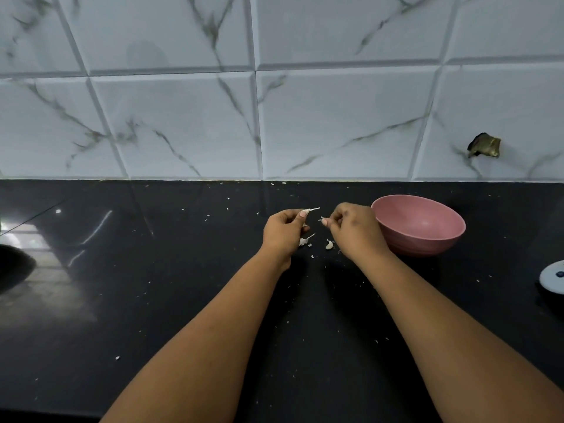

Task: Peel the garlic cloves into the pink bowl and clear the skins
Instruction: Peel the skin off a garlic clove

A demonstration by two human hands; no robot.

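The left hand [283, 230] pinched a garlic clove [309, 210] at its fingertips; the right hand [354, 227] pinched a scrap of skin [322, 220]. Another clove [329, 245] lay on the counter [152, 300] below, near the pink bowl [419, 222].

Marbled wall tiles [183, 117] — glossy black counter [152, 300]

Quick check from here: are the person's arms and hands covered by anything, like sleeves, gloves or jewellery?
No. Both forearms are bare up to the frame edge, with no sleeves showing. The left hand and right hand wear no gloves, rings, watch or bracelets that I can see. The nails look pale.
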